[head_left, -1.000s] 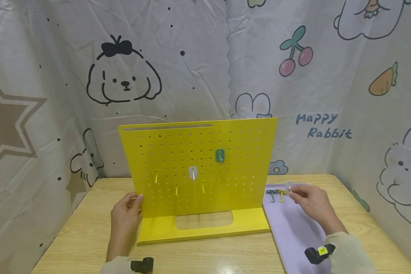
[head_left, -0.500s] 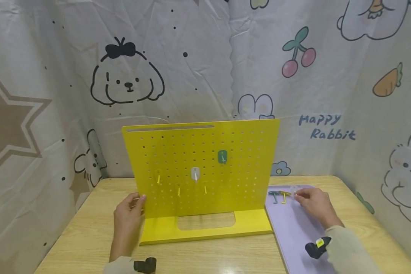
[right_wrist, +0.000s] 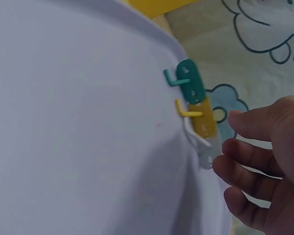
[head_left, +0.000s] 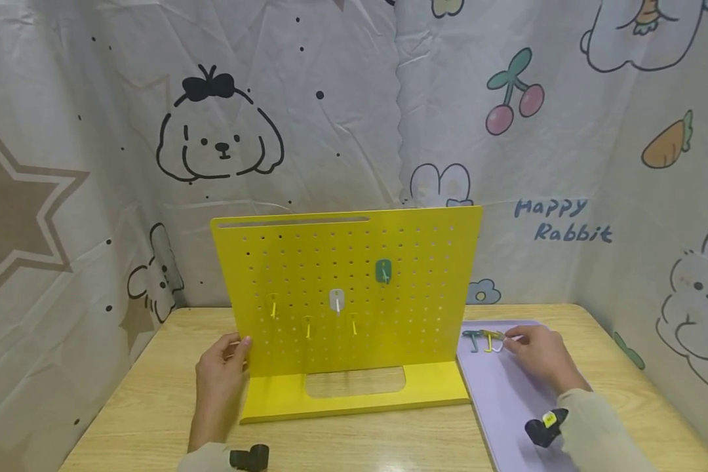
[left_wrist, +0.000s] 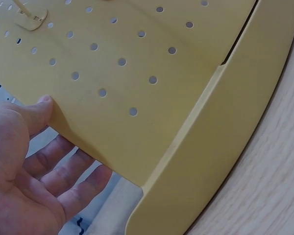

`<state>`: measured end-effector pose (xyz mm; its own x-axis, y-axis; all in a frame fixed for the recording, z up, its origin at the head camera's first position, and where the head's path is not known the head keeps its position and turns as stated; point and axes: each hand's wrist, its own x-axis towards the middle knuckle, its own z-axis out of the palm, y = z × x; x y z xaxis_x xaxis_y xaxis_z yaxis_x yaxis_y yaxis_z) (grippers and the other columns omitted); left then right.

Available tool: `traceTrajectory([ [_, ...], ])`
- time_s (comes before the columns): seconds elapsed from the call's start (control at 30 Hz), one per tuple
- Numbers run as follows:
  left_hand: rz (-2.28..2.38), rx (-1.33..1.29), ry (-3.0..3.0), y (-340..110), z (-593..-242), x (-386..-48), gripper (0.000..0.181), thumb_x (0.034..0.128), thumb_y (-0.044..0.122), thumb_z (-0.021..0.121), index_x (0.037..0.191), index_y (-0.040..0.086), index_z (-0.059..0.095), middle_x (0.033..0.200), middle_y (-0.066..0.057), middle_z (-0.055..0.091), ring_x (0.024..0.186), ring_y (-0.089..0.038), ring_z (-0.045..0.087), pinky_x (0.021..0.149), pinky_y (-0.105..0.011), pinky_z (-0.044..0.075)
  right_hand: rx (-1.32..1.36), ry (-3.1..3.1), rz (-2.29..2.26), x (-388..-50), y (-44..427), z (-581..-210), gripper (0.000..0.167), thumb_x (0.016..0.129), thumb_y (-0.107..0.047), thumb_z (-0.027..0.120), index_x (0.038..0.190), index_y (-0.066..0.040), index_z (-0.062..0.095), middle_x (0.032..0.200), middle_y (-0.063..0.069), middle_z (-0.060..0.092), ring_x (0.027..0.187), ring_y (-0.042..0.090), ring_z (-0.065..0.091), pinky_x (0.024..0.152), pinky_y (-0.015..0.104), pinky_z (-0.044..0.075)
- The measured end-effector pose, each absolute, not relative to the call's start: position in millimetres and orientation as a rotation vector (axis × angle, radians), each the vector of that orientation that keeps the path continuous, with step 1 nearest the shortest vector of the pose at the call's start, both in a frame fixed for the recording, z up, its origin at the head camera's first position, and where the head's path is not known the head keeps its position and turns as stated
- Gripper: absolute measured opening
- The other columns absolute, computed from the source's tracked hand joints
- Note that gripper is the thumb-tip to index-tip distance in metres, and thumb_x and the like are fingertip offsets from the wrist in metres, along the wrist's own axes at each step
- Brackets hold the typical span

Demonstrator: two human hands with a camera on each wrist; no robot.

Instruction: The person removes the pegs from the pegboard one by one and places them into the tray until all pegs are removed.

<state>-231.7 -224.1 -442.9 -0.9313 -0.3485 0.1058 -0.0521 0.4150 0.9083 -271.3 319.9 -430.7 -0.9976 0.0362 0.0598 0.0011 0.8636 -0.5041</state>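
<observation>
A: How far along?

B: Partway, judging by the split. Up on the flat yellow perforated pegboard (head_left: 354, 295): three slim yellow hooks (head_left: 274, 308), one white hook (head_left: 337, 300), one green hook (head_left: 383, 271). Off the board, along the far rim of the pale purple tray (head_left: 501, 403): a teal-green plastic-looking hook (right_wrist: 191, 83), a mustard-yellow one (right_wrist: 204, 120) and a clear-plated white one (right_wrist: 205, 159).

A: And the fingers?

B: On the left hand (head_left: 218, 370), pinching the pegboard's side edge, thumb in front. On the right hand (head_left: 539, 357), spread, just beside the clear-plated white one; contact impossible to tell.

A: Anything from one view only?

B: From the head, the full count on the board, plus the tray's place on the wooden bench (head_left: 360, 449). From the right wrist, the clear plate, lost behind fingers elsewhere. From the left wrist, fingertips along the edge, mostly hidden from above.
</observation>
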Motion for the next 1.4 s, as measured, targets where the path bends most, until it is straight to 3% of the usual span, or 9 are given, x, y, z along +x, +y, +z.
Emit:
traceTrajectory([
  [0.2, -1.529, 0.340, -2.394, -225.3, -440.2, -231.5, 0.046, 0.1020, 0.046, 0.052, 0.129, 0.010, 0.062, 0.119, -0.015, 0.065, 0.106, -0.031, 0.064, 0.090, -0.042, 0.057, -0.089, -2.907, 0.933, -264.6, 312.7, -412.4, 0.035, 0.099, -0.023, 0.064, 0.124, 0.003, 0.066, 0.104, 0.019, 0.069, 0.087, 0.028, 0.063, 0.069, 0.041, 0.054],
  [0.57, -1.502, 0.329, -2.393, -225.3, -439.1, -232.0, 0.045, 0.1031, 0.043, 0.052, 0.129, 0.008, 0.062, 0.119, -0.016, 0.065, 0.105, -0.031, 0.064, 0.088, -0.042, 0.058, -0.018, -2.748, 1.134, -243.4, 280.1, -381.9, 0.043, 0.100, -0.032, 0.064, 0.129, 0.001, 0.064, 0.124, 0.022, 0.063, 0.106, 0.037, 0.059, 0.086, 0.051, 0.055],
  [0.9, -1.496, 0.324, -2.389, -225.1, -441.1, -231.8, 0.043, 0.1032, 0.041, 0.053, 0.128, 0.008, 0.063, 0.118, -0.017, 0.066, 0.105, -0.031, 0.064, 0.088, -0.040, 0.058, 0.248, -2.565, 1.150, -225.3, 245.3, -360.0, 0.032, 0.097, -0.024, 0.069, 0.121, -0.002, 0.070, 0.109, 0.012, 0.071, 0.092, 0.025, 0.061, 0.069, 0.026, 0.054],
  [1.4, -1.524, 0.359, -2.392, -223.5, -441.7, -232.5, 0.044, 0.1029, 0.043, 0.054, 0.129, 0.009, 0.062, 0.118, -0.016, 0.066, 0.103, -0.032, 0.065, 0.088, -0.042, 0.058, 0.519, -2.395, 1.377, -224.9, 195.5, -333.3, 0.030, 0.095, -0.015, 0.071, 0.122, 0.000, 0.068, 0.108, 0.009, 0.071, 0.088, 0.018, 0.067, 0.077, 0.024, 0.057],
])
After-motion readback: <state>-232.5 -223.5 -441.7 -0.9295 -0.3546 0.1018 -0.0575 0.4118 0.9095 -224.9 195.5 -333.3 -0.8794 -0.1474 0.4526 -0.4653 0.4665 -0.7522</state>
